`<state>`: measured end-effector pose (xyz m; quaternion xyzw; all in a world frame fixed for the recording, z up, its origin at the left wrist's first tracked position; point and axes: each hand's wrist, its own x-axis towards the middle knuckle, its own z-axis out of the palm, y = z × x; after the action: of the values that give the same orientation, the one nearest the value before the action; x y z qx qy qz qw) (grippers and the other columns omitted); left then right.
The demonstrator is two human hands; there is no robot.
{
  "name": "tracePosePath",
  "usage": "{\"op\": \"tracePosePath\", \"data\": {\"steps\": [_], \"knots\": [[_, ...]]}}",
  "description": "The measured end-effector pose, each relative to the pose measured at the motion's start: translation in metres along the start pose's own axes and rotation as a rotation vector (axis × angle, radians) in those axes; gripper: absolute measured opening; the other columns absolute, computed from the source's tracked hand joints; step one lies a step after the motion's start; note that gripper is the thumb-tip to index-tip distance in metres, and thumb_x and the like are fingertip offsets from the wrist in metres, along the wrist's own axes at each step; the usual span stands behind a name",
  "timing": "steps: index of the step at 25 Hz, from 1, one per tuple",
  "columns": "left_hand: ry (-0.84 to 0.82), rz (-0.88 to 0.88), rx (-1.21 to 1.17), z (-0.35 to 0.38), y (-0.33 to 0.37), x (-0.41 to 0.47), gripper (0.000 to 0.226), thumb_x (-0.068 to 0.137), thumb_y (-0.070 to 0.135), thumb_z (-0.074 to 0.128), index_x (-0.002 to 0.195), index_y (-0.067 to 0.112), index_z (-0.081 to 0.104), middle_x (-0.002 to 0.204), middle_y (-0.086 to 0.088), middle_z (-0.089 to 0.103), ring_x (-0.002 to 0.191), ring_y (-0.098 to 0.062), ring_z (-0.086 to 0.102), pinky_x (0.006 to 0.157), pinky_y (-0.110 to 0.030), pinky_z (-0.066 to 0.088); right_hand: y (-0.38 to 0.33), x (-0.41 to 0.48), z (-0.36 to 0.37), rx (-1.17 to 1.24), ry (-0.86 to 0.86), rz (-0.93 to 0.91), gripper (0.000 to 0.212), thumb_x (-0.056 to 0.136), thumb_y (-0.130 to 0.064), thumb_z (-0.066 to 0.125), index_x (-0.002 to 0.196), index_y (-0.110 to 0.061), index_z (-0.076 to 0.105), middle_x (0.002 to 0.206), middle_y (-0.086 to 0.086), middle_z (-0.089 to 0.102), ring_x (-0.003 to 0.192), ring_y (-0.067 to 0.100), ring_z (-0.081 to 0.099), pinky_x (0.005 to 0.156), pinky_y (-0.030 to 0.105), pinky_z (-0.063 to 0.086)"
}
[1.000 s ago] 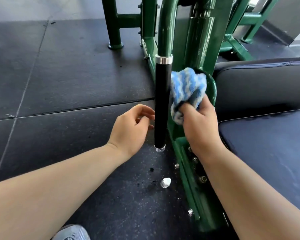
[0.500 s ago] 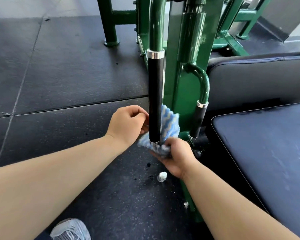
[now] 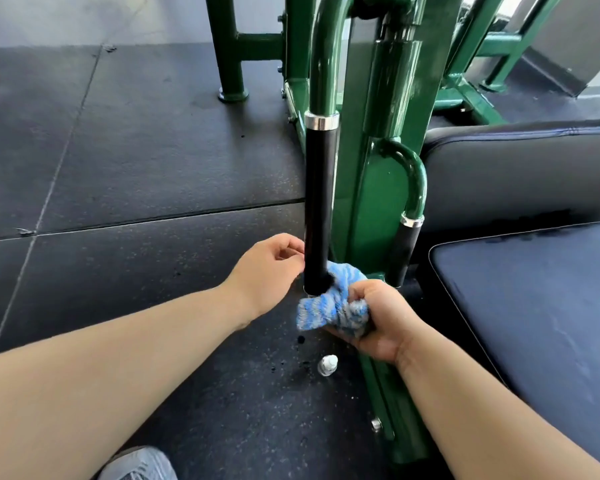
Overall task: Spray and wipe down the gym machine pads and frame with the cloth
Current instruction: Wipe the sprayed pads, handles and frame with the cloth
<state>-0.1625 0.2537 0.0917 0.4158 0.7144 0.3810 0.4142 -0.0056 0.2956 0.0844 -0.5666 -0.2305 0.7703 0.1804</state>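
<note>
A green gym machine frame (image 3: 378, 188) stands in the middle, with a long black handle grip (image 3: 318, 202) hanging down from it. My right hand (image 3: 381, 318) grips a bunched blue and white cloth (image 3: 333, 306) against the lower end of that grip. My left hand (image 3: 269, 271) sits just left of the grip, its fingers loosely curled with the tips near or at the grip; whether they hold it cannot be told. A shorter black handle (image 3: 404, 251) hangs further right. The dark seat pad (image 3: 534, 306) and back pad (image 3: 520, 168) lie to the right.
A small white cap-like object (image 3: 327, 365) lies on the black rubber floor (image 3: 136, 168) under the grip, beside dark wet spots. More green frame legs (image 3: 227, 57) stand at the back. My grey shoe (image 3: 139, 465) shows at the bottom edge.
My right hand brought the cloth down from the upper frame beside the short handle to the bottom end of the long grip, and now bunches it tighter there. My left hand stayed beside the grip.
</note>
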Motion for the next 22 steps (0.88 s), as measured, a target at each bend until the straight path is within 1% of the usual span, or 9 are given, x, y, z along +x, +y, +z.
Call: {"op": "tracePosePath", "data": {"steps": [3,5,7,9,12,15,17,19,22], "knots": [[-0.252,-0.17,-0.099,-0.001,-0.005,-0.002,0.03,0.094,0.008,0.043,0.081,0.021,0.068,0.079,0.001,0.072,0.073,-0.015,0.064,0.067,-0.027,0.045,-0.032,-0.002,-0.012,-0.174,0.164,-0.281,0.019,0.082,-0.001,0.045,0.091,-0.009,0.06,0.084,0.015,0.062,0.075,0.029,0.063,0.067,0.044,0.058],[-0.159,-0.153,-0.149,-0.006,-0.002,0.001,0.03,0.092,0.001,0.045,0.08,0.017,0.067,0.077,-0.001,0.071,0.073,-0.016,0.064,0.07,-0.027,0.047,-0.055,-0.017,0.007,-0.195,0.103,-0.565,0.019,0.088,0.002,0.046,0.086,-0.014,0.057,0.074,0.009,0.061,0.061,0.017,0.058,0.06,0.035,0.057],[-0.008,-0.098,-0.27,-0.015,0.009,0.011,0.031,0.088,-0.005,0.043,0.075,0.014,0.065,0.071,0.0,0.069,0.065,-0.015,0.062,0.069,-0.028,0.047,-0.082,-0.03,0.039,-0.035,-0.078,-0.7,0.025,0.089,0.005,0.041,0.076,-0.013,0.052,0.055,0.001,0.053,0.041,0.007,0.042,0.041,0.017,0.037],[0.089,-0.051,-0.331,-0.024,0.023,0.02,0.032,0.086,-0.007,0.041,0.073,0.011,0.063,0.066,0.0,0.067,0.057,-0.011,0.06,0.063,-0.025,0.046,-0.108,-0.03,0.067,0.021,-0.192,-0.678,0.019,0.088,-0.012,0.045,0.071,-0.014,0.053,0.055,0.0,0.051,0.047,0.012,0.046,0.052,0.018,0.038],[0.176,0.011,-0.419,-0.031,0.036,0.025,0.028,0.087,-0.006,0.047,0.07,0.01,0.062,0.064,-0.005,0.063,0.051,-0.009,0.056,0.053,-0.021,0.043,-0.115,-0.017,0.08,-0.127,-0.363,-0.539,0.022,0.086,-0.032,0.048,0.086,-0.014,0.061,0.08,0.009,0.059,0.074,0.027,0.055,0.078,0.038,0.043],[0.228,0.008,-0.462,-0.034,0.039,0.027,0.032,0.086,-0.008,0.045,0.064,0.01,0.061,0.051,0.003,0.061,0.044,-0.006,0.053,0.047,-0.016,0.043,-0.091,-0.004,0.067,-0.152,-0.493,-0.399,0.03,0.09,-0.029,0.043,0.072,-0.013,0.063,0.068,0.008,0.059,0.063,0.023,0.059,0.068,0.035,0.045],[0.246,-0.019,-0.429,-0.035,0.039,0.028,0.033,0.085,-0.007,0.042,0.066,0.011,0.062,0.054,0.003,0.064,0.052,-0.012,0.057,0.057,-0.023,0.048,-0.072,0.005,0.058,-0.147,-0.512,-0.304,0.038,0.092,-0.025,0.038,0.066,-0.012,0.062,0.059,0.009,0.059,0.054,0.023,0.059,0.059,0.032,0.039],[0.249,-0.019,-0.411,-0.035,0.036,0.029,0.033,0.084,-0.006,0.041,0.067,0.011,0.064,0.058,0.0,0.065,0.054,-0.013,0.058,0.058,-0.022,0.049,-0.054,0.019,0.046,-0.136,-0.44,-0.253,0.033,0.096,-0.021,0.037,0.08,-0.008,0.062,0.07,0.011,0.064,0.062,0.022,0.061,0.06,0.03,0.042],[0.21,0.003,-0.332,-0.03,0.032,0.026,0.033,0.083,-0.008,0.04,0.067,0.011,0.062,0.062,-0.002,0.065,0.052,-0.011,0.055,0.053,-0.016,0.046,-0.035,0.028,0.019,-0.397,-0.246,-0.223,0.018,0.094,-0.005,0.043,0.091,-0.005,0.06,0.079,0.012,0.064,0.061,0.016,0.06,0.057,0.024,0.047]]}}
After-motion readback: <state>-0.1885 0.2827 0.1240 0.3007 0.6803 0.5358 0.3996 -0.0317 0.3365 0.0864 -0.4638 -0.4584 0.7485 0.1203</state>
